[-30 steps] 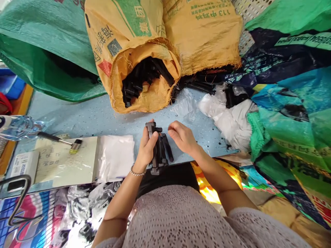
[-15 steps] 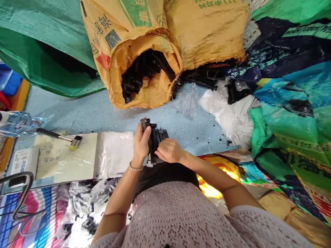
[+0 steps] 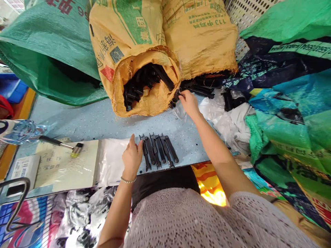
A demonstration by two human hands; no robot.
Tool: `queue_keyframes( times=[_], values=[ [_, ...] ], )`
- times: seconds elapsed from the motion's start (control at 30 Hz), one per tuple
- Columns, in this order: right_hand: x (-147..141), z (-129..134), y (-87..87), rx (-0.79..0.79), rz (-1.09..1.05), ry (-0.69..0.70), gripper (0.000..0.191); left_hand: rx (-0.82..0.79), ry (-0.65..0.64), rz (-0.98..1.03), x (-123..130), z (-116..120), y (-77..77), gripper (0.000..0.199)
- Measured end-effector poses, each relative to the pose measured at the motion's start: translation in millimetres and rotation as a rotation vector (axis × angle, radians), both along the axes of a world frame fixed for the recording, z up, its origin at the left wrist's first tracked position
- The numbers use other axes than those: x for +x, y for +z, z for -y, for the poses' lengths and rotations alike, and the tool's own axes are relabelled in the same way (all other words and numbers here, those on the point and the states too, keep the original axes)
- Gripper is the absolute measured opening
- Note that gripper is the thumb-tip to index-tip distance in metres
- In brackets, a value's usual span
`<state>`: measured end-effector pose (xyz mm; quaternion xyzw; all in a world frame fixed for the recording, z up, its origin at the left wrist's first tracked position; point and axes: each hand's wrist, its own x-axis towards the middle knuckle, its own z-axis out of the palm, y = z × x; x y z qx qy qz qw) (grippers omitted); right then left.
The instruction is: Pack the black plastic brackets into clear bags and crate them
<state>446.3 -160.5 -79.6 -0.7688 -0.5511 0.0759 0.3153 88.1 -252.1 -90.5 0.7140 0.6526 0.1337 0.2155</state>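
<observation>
Several slim black plastic parts (image 3: 157, 150) lie side by side in a row on the blue speckled table in front of me; some end in small forked tips. My left hand (image 3: 131, 155) is beside the row's left end, fingers stretched out and holding nothing, its thumb close to the leftmost part. Farther off, my right hand (image 3: 190, 102) reaches to the right edge of the yellow woven sack (image 3: 144, 108). Its thumb and fingers are pinched together at small dark pieces there; what they grip is too small to make out. More black parts (image 3: 139, 82) fill the sack's mouth.
A second yellow sack (image 3: 199, 41) stands behind, with black parts (image 3: 201, 89) spilling out below it. White plastic bags (image 3: 217, 110) lie to the right. At left are a green sack (image 3: 64, 82), a water bottle (image 3: 23, 131), a black-handled hammer (image 3: 60, 143) and a pale board (image 3: 85, 172).
The black parts held between both hands are now lying on the table in a row. My right hand has moved up to the sack's edge; the left has let go and opened.
</observation>
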Motion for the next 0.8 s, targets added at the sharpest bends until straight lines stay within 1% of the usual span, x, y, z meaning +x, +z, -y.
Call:
queue_keyframes(
  times=[0.03, 0.07, 0.1, 0.13, 0.17, 0.2, 0.23, 0.27, 0.3, 0.33, 0.37, 0.4, 0.43, 0.5, 0.53, 0.57, 0.6, 0.63, 0.7, 0.73, 0.77, 0.8],
  values=[
    [0, 15, 1.8, 0.076, -0.064, -0.029, 0.02, 0.052, -0.006, 0.104, 0, 1, 2.4, 0.061],
    [-4, 33, 4.8, 0.153, -0.122, -0.055, 0.018, 0.07, -0.013, 0.23, 2, 1, 5.3, 0.059],
    [-12, 54, 8.6, 0.228, -0.168, -0.069, 0.018, 0.037, -0.018, 0.381, 7, 2, 8.7, 0.057],
    [-24, 75, 12.6, 0.3, -0.198, -0.065, 0.017, -0.049, -0.018, 0.56, 15, 2, 12.4, 0.057],
    [-40, 97, 16.3, 0.366, -0.208, -0.049, 0.016, -0.189, -0.01, 0.76, 25, 1, 16.2, 0.058],
    [-59, 119, 19.2, 0.416, -0.201, -0.003, 0.014, -0.372, 0.0, 0.963, 37, 0, 19.9, 0.06],
    [-78, 139, 20.9, 0.445, -0.187, 0.077, 0.01, -0.576, 0.01, 1.148, 50, -1, 23.3, 0.063],
    [-96, 158, 21.4, 0.471, -0.173, 0.193, 0.006, -0.774, 0.014, 1.295, 61, -3, 26.2, 0.066],
    [-112, 172, 20.7, 0.461, -0.176, 0.377, 0.005, -0.93, 0.016, 1.393, 70, -4, 28.5, 0.069],
    [-123, 183, 19.3, 0.424, -0.209, 0.543, 0.007, -1.018, 0.021, 1.446, 76, -5, 30.2, 0.07],
    [-129, 189, 17.4, 0.363, -0.266, 0.654, 0.01, -1.03, 0.029, 1.463, 79, -4, 31.5, 0.069],
    [-130, 190, 15.6, 0.293, -0.335, 0.689, 0.014, -0.976, 0.035, 1.46, 79, -3, 32.2, 0.067],
    [-128, 186, 14.2, 0.229, -0.396, 0.646, 0.017, -0.891, 0.032, 1.44, 78, 0, 32.5, 0.066],
    [-117, 166, 12.9, 0.138, -0.434, 0.449, 0.022, -0.724, -0.019, 1.372, 72, 8, 31.7, 0.074],
    [-113, 153, 12.9, 0.113, -0.417, 0.376, 0.027, -0.658, -0.062, 1.327, 70, 12, 30.6, 0.079],
    [-111, 140, 13.0, 0.089, -0.403, 0.347, 0.032, -0.591, -0.105, 1.274, 68, 15, 29.3, 0.081],
    [-112, 127, 13.3, 0.057, -0.424, 0.353, 0.039, -0.512, -0.14, 1.215, 68, 18, 27.7, 0.082],
    [-115, 116, 13.6, 0.017, -0.494, 0.368, 0.044, -0.422, -0.167, 1.157, 67, 21, 26.2, 0.081],
    [-126, 103, 14.5, -0.077, -0.73, 0.386, 0.054, -0.272, -0.192, 1.068, 66, 22, 24.3, 0.079],
    [-130, 104, 15.1, -0.125, -0.84, 0.398, 0.056, -0.231, -0.179, 1.049, 64, 21, 24.1, 0.079],
    [-131, 109, 15.8, -0.148, -0.9, 0.409, 0.056, -0.217, -0.146, 1.05, 61, 20, 24.5, 0.078],
    [-127, 118, 16.3, -0.133, -0.883, 0.408, 0.055, -0.222, -0.099, 1.067, 55, 18, 25.4, 0.079]
  ],
)
